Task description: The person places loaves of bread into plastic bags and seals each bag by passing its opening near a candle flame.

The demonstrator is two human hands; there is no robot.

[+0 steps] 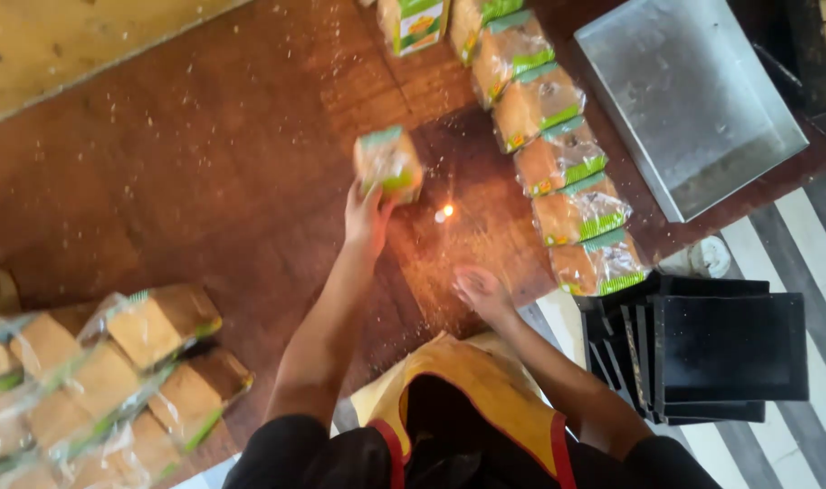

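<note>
The left hand grips a bagged loaf at its near end, fingers wrapped round it; the loaf stands just beyond the fingertips. The right hand lies flat, empty, on the desk, nearer the body.

One clear plastic bag of sliced bread with a green-and-yellow label band stands on the brown wooden table, gripped at its lower edge by the left hand. It appears blurred. A curved row of like bagged loaves with green label bands runs from the top centre down towards the right, each just beside the next. A heap of similar bagged loaves lies at the lower left, stacked and tilted, their green bands partly visible. No signs or screens are in view.
</note>
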